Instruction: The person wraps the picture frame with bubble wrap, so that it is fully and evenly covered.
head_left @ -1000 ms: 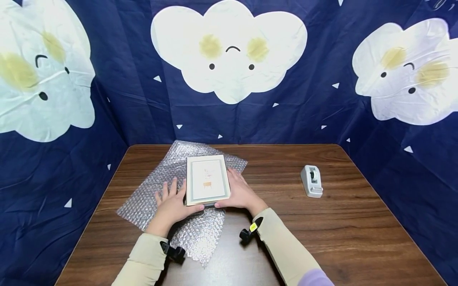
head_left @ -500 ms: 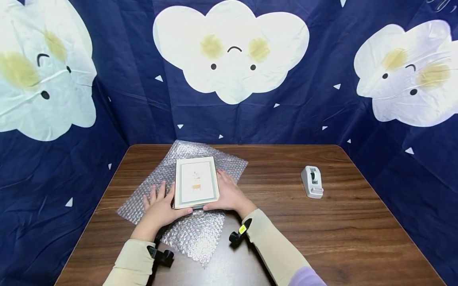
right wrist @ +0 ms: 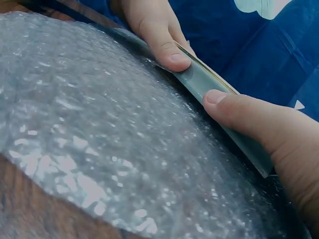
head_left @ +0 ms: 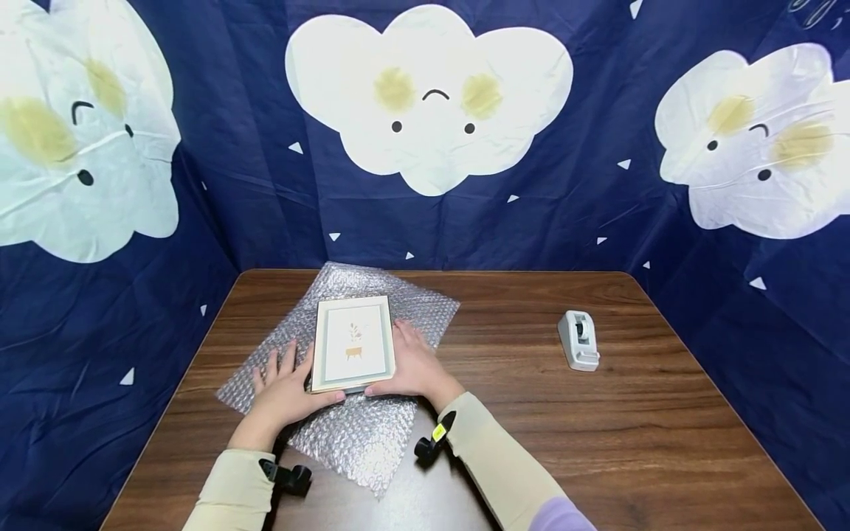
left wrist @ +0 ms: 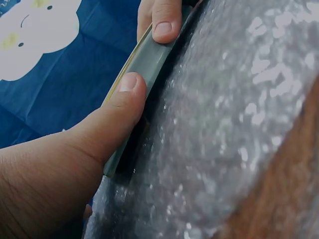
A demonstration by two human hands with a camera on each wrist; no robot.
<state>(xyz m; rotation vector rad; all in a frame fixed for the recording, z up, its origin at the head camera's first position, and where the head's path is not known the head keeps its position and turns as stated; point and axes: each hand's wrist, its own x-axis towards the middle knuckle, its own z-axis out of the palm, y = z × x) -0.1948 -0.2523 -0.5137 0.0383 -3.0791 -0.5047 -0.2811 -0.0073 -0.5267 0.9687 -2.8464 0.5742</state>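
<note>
A picture frame [head_left: 354, 344] with a pale border and a potted-plant print lies face up over the bubble wrap [head_left: 372, 446]. My left hand [head_left: 282, 398] is at its near left corner, fingers spread straight beside the left edge. The left thumb [left wrist: 124, 97] presses the grey-green near side. On the opposite side, my right hand [head_left: 415, 366] grips the near right corner. Its fingers run along the right edge and the right thumb [right wrist: 232, 107] lies on the near side. Both thumbs point toward each other, a short gap apart. The frame's underside is hidden.
A white tape dispenser [head_left: 579, 341] stands on the right part of the brown wooden table [head_left: 637, 428]. Bubble wrap extends past the frame on all sides. A dark blue curtain [head_left: 438, 228] with cloud prints hangs behind the table's far edge.
Both hands have shifted the picture frame left and slightly toward me over the bubble wrap. The bubble wrap and tape dispenser have stayed in place.
</note>
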